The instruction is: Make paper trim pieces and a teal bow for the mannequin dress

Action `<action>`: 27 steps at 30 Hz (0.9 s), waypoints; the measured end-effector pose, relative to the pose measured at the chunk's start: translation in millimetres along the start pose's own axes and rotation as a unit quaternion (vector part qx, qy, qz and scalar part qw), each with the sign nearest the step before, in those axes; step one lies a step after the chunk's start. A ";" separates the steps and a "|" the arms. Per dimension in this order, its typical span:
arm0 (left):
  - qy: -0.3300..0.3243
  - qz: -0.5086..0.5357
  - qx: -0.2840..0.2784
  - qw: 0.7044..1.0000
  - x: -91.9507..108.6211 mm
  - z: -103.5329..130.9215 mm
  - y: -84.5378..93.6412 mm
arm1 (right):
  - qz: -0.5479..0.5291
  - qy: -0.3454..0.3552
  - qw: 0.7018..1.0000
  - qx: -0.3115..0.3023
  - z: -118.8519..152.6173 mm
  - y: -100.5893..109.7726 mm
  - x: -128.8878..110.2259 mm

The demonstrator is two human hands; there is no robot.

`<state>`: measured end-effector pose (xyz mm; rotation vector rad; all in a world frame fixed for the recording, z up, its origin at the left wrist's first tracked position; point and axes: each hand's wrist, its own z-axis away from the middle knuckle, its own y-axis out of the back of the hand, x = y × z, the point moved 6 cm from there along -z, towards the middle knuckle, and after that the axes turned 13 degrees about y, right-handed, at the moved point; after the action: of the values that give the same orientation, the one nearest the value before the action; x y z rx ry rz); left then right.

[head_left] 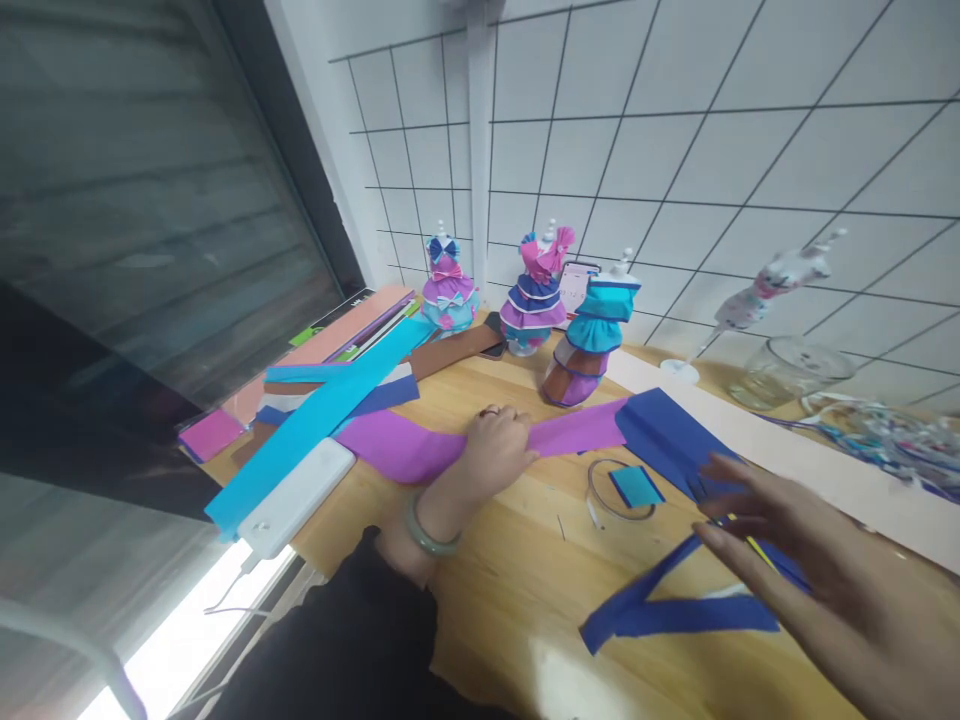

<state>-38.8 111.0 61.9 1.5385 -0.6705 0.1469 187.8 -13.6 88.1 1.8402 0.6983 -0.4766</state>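
Note:
My left hand [499,450], with a pale bangle on its wrist, is closed over a long purple strip [577,430] lying across the wooden table. The strip comes out on both sides of the fist; the fingertips are hidden. At the right, my right hand [802,560] is raised, thumb and fingers apart, over dark blue strips [694,615]. Past its fingers lies a wider dark blue piece [667,435], touching the purple strip's right end. Between the hands are a small teal piece with blue edges [636,487] and a looped thin cord [592,500].
Three small dress forms in ruffled dresses [448,290] stand along the gridded wall. A bare form [757,290] leans beside a glass jar [795,370]. Left are a turquoise strip [322,420], a white power bank-like block [300,495] and stacked coloured sheets. Tangled cords [892,445] lie right.

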 end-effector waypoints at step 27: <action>0.158 0.553 0.140 0.806 -122.2 -16.6 129.7 | -0.069 -0.041 0.993 -0.086 38.1 -34.6 64.1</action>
<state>-197.1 173.7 117.2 1.1558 -1.2406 1.4071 213.0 -24.5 10.6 1.6087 0.7899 -0.5619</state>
